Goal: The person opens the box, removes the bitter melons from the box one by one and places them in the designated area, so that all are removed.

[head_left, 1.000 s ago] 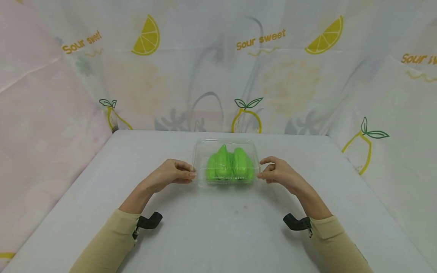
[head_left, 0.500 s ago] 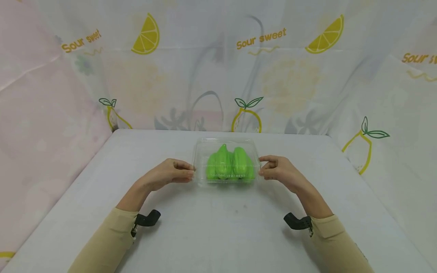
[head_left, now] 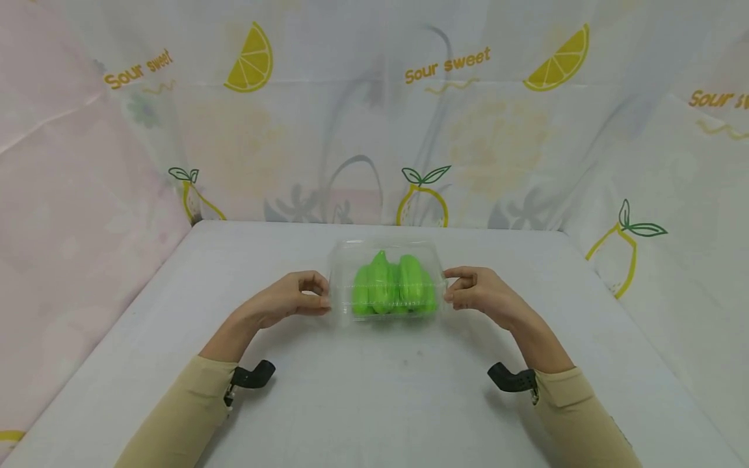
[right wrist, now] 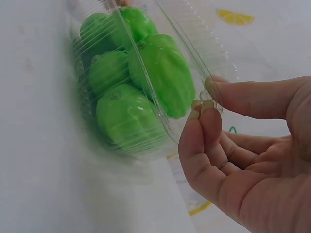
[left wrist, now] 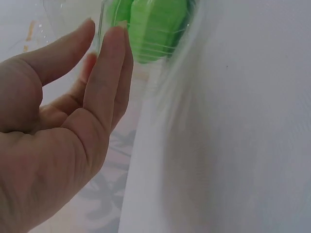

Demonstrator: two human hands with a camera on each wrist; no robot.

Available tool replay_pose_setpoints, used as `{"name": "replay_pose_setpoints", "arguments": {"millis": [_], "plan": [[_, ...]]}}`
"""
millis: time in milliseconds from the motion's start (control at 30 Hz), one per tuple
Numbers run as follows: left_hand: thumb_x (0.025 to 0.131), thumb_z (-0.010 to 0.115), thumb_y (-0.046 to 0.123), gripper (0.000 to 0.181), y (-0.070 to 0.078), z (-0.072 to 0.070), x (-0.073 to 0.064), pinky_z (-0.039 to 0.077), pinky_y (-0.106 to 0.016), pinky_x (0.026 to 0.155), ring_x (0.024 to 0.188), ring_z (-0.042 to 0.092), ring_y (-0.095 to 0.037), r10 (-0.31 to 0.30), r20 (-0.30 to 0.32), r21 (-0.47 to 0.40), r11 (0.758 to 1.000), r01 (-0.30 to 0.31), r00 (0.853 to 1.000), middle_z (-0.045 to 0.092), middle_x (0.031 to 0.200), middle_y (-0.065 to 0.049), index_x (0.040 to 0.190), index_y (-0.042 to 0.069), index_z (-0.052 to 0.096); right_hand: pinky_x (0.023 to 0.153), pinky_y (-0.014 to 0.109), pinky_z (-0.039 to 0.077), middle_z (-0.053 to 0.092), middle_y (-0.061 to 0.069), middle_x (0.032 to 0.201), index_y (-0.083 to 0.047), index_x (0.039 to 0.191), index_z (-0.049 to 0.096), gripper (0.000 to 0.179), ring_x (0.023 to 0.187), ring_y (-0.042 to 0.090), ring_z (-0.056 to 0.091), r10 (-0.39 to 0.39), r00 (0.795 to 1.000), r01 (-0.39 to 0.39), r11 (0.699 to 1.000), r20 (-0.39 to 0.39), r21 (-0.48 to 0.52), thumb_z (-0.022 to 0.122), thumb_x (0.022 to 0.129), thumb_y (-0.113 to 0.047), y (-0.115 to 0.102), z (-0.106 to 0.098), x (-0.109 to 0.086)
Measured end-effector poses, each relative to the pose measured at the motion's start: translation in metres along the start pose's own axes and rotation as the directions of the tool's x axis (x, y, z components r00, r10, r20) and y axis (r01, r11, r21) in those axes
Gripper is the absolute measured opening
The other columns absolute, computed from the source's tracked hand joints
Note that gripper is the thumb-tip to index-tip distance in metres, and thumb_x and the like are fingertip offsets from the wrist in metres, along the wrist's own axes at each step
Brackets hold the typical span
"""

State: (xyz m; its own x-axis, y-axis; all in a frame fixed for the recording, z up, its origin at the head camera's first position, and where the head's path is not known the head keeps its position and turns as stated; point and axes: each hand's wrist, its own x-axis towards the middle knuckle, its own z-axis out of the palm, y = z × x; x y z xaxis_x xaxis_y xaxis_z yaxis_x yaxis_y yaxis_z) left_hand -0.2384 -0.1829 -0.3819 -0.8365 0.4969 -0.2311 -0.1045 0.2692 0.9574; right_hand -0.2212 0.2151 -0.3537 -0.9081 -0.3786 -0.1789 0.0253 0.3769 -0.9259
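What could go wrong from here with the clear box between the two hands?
The right hand pinches only the thin edge of the clear box, so the plastic might bend or slip. A firm hold by the left hand can't be confirmed, so a lift could go lopsided. Tipping might then shift the green pieces grouped inside.
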Motion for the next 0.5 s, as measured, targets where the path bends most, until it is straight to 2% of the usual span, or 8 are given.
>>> {"name": "replay_pose_setpoints", "arguments": {"millis": [233, 500], "plan": [[0.094, 0.065, 0.005, 0.039, -0.0016, 0.0055, 0.0046, 0.060, -0.028, 0.084, 0.089, 0.064, -0.015, -0.004, -0.110, -0.012, 1.000, 0.003, 0.994, 0.055, 0.102, -0.007, 0.127, -0.005, 0.046, 0.083, 0.029, 0.058, 0.068, 0.004, 0.095, 0.005, 0.147, 0.038, 0.065, 0.086, 0.020, 0.066, 0.030, 0.999, -0.030, 1.000, 0.016, 0.009, 0.068, 0.091, -0.011, -0.0072, -0.0009, -0.0034], [0.094, 0.067, 0.010, 0.049, -0.0028, 0.0097, 0.0073, 0.061, -0.028, 0.082, 0.091, 0.065, -0.019, -0.010, -0.191, -0.011, 1.000, 0.008, 0.982, 0.057, 0.104, -0.009, 0.137, 0.000, 0.044, 0.085, 0.035, 0.060, 0.068, 0.004, 0.089, 0.006, 0.148, 0.031, 0.068, 0.093, 0.029, 0.068, 0.011, 0.996, -0.014, 0.999, 0.084, 0.035, 0.066, 0.092, -0.011, -0.0101, -0.0028, -0.0073]]}}
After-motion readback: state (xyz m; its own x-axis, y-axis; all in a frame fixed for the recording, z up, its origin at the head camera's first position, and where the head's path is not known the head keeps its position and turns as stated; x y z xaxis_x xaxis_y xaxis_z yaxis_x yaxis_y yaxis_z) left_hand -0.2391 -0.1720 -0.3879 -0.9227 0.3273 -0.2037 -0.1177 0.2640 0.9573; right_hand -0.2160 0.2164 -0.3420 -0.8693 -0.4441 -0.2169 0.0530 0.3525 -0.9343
